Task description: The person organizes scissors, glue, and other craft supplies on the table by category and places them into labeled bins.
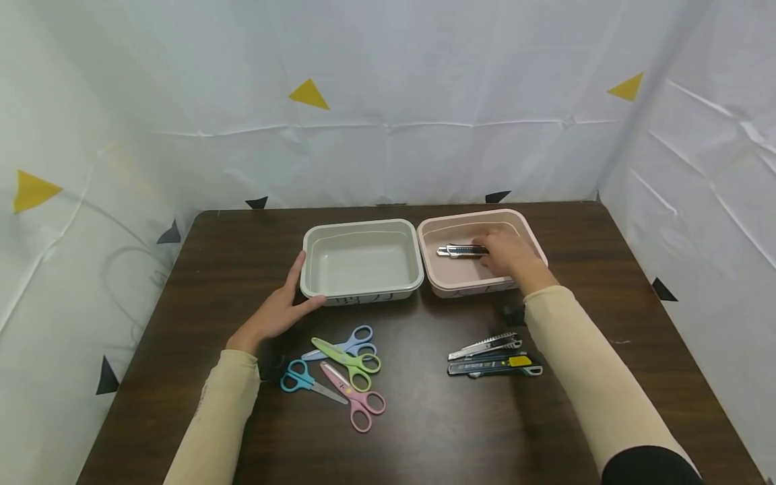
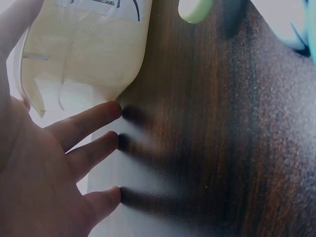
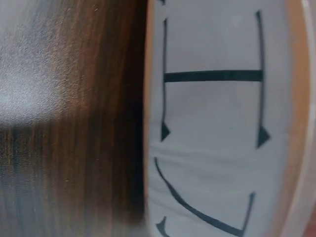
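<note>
My right hand (image 1: 504,252) reaches into the pink bin (image 1: 473,219) and grips a box cutter (image 1: 455,250) by its right end, its silver front pointing left. Only the labelled outer wall of the pink bin (image 3: 212,113) shows in the right wrist view; hand and cutter are hidden there. At the near left corner of the pale grey-green bin (image 1: 364,295), my left hand (image 1: 273,313) is spread, thumb along the front and fingers by the left side. In the left wrist view, three fingertips of the left hand (image 2: 44,163) reach down to the tabletop beside the bin (image 2: 98,54).
Several scissors lie in front of the left hand, among them green ones (image 1: 341,355), pink ones (image 1: 354,394) and turquoise ones (image 1: 300,378). A cluster of box cutters (image 1: 488,364) rests near the right forearm. White sheeting (image 1: 388,162) surrounds the dark wooden table (image 1: 418,431).
</note>
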The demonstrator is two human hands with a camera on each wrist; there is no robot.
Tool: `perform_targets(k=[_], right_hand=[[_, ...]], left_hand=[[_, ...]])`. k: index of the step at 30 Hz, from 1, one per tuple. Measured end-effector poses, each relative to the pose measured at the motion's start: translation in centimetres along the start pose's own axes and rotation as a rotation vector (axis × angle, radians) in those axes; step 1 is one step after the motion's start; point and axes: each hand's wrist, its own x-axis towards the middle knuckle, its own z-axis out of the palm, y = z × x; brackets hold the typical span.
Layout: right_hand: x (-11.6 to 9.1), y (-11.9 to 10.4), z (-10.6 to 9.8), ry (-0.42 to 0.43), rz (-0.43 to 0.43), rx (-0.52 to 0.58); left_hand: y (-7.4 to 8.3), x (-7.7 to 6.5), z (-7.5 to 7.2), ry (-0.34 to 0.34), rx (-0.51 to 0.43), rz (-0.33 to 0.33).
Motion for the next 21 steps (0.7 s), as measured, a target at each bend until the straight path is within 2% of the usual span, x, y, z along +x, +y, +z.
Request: perform_targets(k=[10,16,21], right_hand=[[-0.8,-1.8,-1.8,0.130,0.011,0.056],[-2.3,-3.6,-3.4,0.204,0.027,0.055],[-4.1,-5.0,-4.2,0.292,-0.049,0.069]], left_hand=[[0.4,0.0,-0.5,0.004,-0.009,0.000],[0.7,-0.1,-0.4,-0.005,-0.011,0.003],[0.4,-0.1,-0.4,0.000,-0.005,0.006]])
